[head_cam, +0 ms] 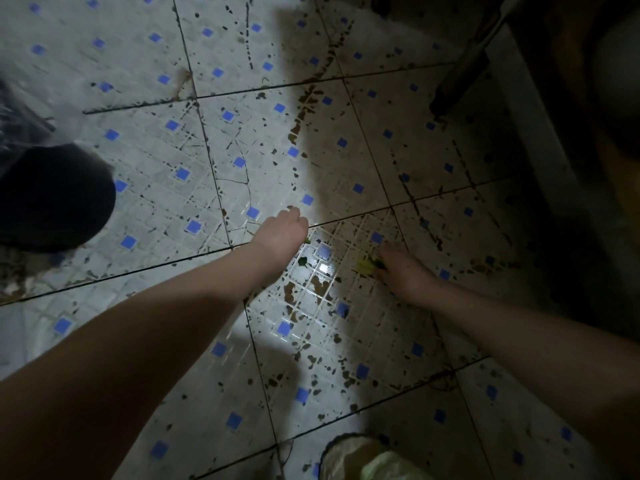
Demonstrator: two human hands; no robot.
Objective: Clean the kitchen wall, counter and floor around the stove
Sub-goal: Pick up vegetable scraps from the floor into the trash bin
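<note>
Two hands meet the stained floor (pixel 207 150). The right hand (pixel 405 275) grips a sponge (pixel 369 265) pointing leftward; the left hand (pixel 280 233) curls, its grasp unclear.

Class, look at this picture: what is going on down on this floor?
A person reaches down to a tiled floor spotted with brown stains. The right hand holds a small yellow-green thing, perhaps a scrub pad, against a stained tile. The left hand reaches down beside it; what its fingers are doing is hidden. Much grime remains.

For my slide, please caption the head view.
Right hand holds yellow-green sponge on stained tile floor; left hand nearby.
</note>
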